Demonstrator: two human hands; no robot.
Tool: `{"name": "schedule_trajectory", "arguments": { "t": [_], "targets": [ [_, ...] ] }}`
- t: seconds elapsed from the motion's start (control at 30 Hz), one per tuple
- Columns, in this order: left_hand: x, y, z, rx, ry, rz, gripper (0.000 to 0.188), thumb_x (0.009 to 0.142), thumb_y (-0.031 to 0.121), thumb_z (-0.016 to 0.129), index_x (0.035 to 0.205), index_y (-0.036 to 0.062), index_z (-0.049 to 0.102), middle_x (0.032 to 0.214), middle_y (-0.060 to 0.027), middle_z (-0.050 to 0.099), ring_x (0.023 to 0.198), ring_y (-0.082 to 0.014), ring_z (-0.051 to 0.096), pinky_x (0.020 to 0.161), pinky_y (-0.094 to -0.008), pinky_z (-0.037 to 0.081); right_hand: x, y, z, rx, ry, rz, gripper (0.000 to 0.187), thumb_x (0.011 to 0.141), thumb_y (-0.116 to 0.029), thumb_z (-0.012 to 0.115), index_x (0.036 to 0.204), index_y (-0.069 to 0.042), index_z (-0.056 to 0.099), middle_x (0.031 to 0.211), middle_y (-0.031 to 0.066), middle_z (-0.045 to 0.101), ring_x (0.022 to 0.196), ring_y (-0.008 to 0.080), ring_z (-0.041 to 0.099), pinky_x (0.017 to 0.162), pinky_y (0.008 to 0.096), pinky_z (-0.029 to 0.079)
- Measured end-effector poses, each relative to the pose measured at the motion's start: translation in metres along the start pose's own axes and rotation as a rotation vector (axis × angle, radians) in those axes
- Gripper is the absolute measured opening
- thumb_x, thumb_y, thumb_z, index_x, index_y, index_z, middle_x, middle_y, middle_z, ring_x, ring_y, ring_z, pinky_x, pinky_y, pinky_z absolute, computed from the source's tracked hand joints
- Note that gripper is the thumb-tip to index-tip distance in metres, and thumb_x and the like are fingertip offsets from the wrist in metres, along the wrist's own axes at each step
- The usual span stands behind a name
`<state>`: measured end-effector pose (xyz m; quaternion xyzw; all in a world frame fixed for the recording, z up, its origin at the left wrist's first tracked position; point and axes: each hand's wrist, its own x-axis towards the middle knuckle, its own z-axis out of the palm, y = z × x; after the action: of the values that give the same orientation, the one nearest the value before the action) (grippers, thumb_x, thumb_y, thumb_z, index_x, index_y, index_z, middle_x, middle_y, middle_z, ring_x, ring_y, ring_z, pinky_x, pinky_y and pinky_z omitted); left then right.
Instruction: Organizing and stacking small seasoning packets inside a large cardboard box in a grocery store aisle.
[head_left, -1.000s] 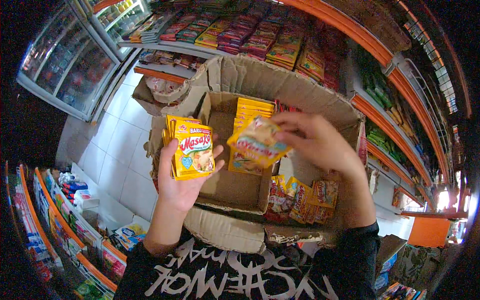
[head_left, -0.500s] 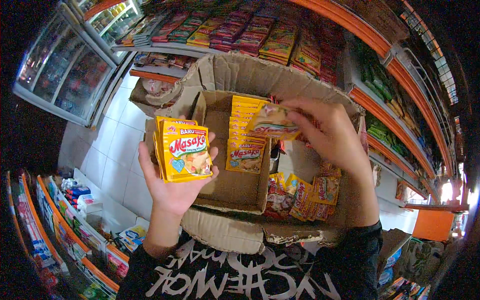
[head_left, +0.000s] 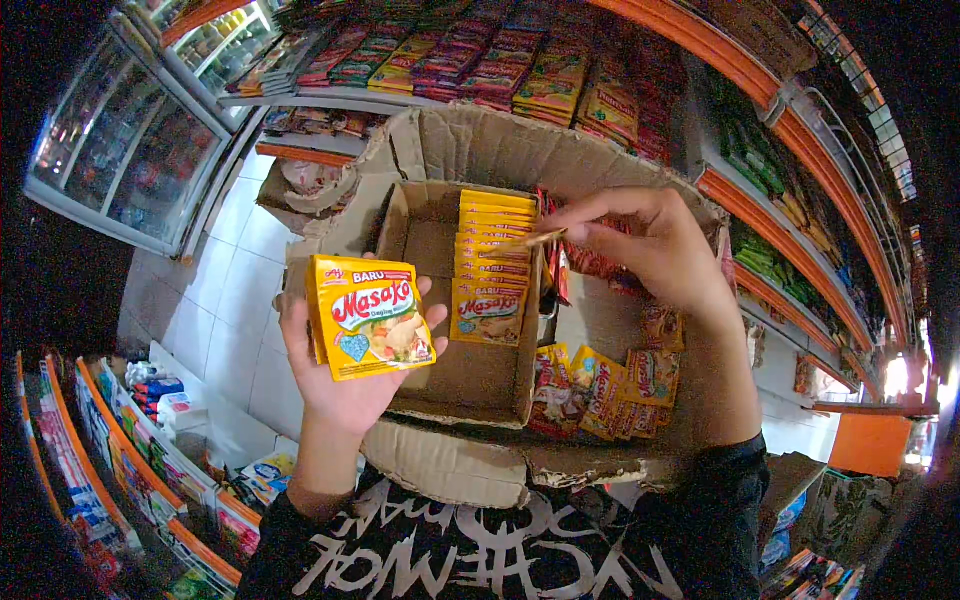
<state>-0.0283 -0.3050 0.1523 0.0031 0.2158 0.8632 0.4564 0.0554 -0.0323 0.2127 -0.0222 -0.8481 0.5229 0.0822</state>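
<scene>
A small stack of yellow seasoning sachets (head_left: 372, 318) rests in my left hand (head_left: 345, 400), fingers curled round its sides and the printed face up. With thumb and fingers together, my right hand (head_left: 655, 245) pinches one sachet (head_left: 541, 238), seen nearly edge-on. That sachet hovers by the upper part of an overlapping row of yellow sachets (head_left: 490, 310). The row lies along the right side of a small open carton (head_left: 425, 392). Just right of this carton, partly under my right hand, are red sachets (head_left: 558, 272).
A larger torn carton (head_left: 450, 472) surrounds the small one; more loose sachets (head_left: 605, 395) lie in its lower right. Shelves of packets (head_left: 500, 65) run along the far side and right. A glass-door fridge (head_left: 125, 130) stands far left, with low shelves (head_left: 150, 450) nearer.
The sachet in my right hand has turned from face-on to edge-on, uncovering more of the row. The stack in my left hand has tilted slightly and shifted a little right.
</scene>
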Motion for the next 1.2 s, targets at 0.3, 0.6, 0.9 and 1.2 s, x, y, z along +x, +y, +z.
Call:
{"name": "schedule_trajectory", "arguments": {
  "t": [0.3, 0.6, 0.9, 1.2],
  "targets": [
    [0.001, -0.003, 0.000, 0.047, 0.021, 0.020, 0.067, 0.079, 0.053, 0.048, 0.137, 0.0216, 0.034, 0.132, -0.0202, 0.040, 0.116, -0.0386, 0.046, 0.094, -0.0552, 0.037, -0.004, -0.008, -0.001, -0.769, 0.096, -0.372, 0.020, 0.068, -0.016, 0.068, 0.087, -0.015, 0.070, 0.076, 0.0005, 0.054, 0.087, 0.0196, 0.051, 0.082, 0.0453, 0.034],
    [0.002, -0.002, 0.000, 0.008, 0.094, 0.083, 0.062, 0.081, 0.053, 0.047, 0.136, 0.0281, 0.033, 0.129, -0.0184, 0.043, 0.113, -0.0360, 0.047, 0.093, -0.0524, 0.037, -0.002, -0.017, -0.008, -0.929, 0.204, -0.335, 0.014, 0.072, -0.014, 0.066, 0.086, -0.010, 0.068, 0.078, 0.0048, 0.065, 0.077, 0.0222, 0.060, 0.076, 0.0391, 0.044],
    [-0.003, -0.004, 0.005, 0.038, 0.135, 0.115, 0.071, 0.080, 0.057, 0.045, 0.131, 0.0081, 0.040, 0.126, -0.0171, 0.048, 0.106, -0.0311, 0.051, 0.089, -0.0474, 0.040, 0.007, 0.034, 0.056, -0.332, -0.471, -0.254, 0.015, 0.078, -0.009, 0.061, 0.092, -0.004, 0.059, 0.088, 0.0120, 0.062, 0.083, 0.0287, 0.061, 0.072, 0.0374, 0.048],
    [-0.003, -0.002, 0.006, 0.057, 0.090, 0.145, 0.068, 0.081, 0.055, 0.046, 0.133, 0.0115, 0.039, 0.128, -0.0176, 0.045, 0.106, -0.0317, 0.051, 0.087, -0.0478, 0.041, 0.004, 0.049, 0.094, -0.937, -0.345, -0.413, 0.033, 0.076, -0.012, 0.053, 0.109, -0.009, 0.052, 0.092, 0.0116, 0.061, 0.084, 0.0278, 0.062, 0.072, 0.0411, 0.050]
  ]
}}
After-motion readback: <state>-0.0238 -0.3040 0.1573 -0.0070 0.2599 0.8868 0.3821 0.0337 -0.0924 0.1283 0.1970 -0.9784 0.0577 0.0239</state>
